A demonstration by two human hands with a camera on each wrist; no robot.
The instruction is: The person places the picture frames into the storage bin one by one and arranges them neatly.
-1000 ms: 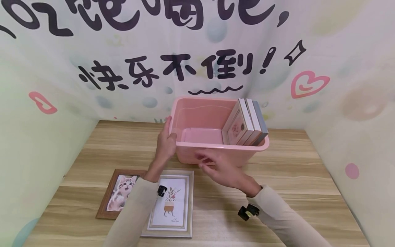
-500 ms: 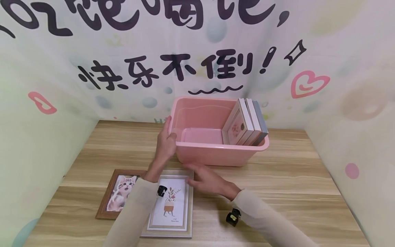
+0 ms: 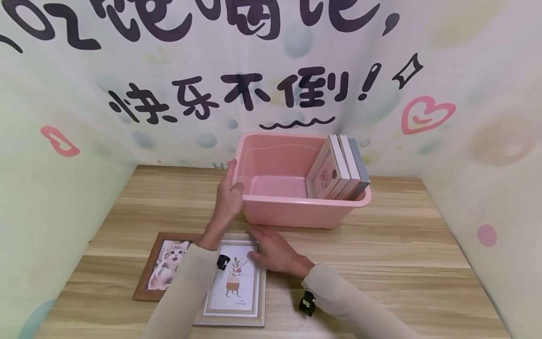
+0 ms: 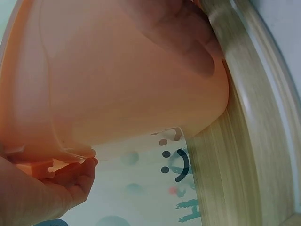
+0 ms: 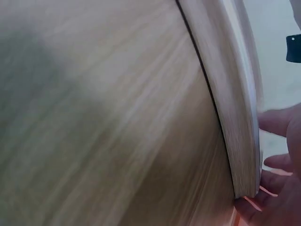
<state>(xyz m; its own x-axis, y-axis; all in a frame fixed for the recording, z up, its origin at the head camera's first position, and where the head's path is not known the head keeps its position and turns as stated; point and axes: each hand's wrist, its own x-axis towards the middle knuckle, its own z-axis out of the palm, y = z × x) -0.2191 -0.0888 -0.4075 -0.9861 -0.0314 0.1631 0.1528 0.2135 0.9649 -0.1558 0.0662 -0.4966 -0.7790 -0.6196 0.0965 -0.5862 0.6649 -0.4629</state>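
Observation:
A pink plastic bin (image 3: 292, 212) stands at the back of the table. My left hand (image 3: 228, 200) grips the bin's left rim, its fingers (image 4: 84, 176) hooked at the edge in the left wrist view. Nearer to me a light-framed picture frame (image 3: 261, 292) lies flat, showing a potted-plant print. At its far right corner is my right hand (image 3: 275, 252), fingers (image 5: 247, 209) reaching along the far edge and thumb over the face. Several books or box frames (image 3: 336, 174) lean upright inside the bin's right end.
Left of the light frame lies a brown picture frame (image 3: 146, 278) with a kitten picture, partly behind my left forearm. A printed curtain (image 3: 182, 47) hangs behind the wooden table (image 3: 381, 263) and along both sides.
My right hand has come left and nearer from the bin's front wall to the corner of the light picture frame. The left hand keeps its grip on the bin.

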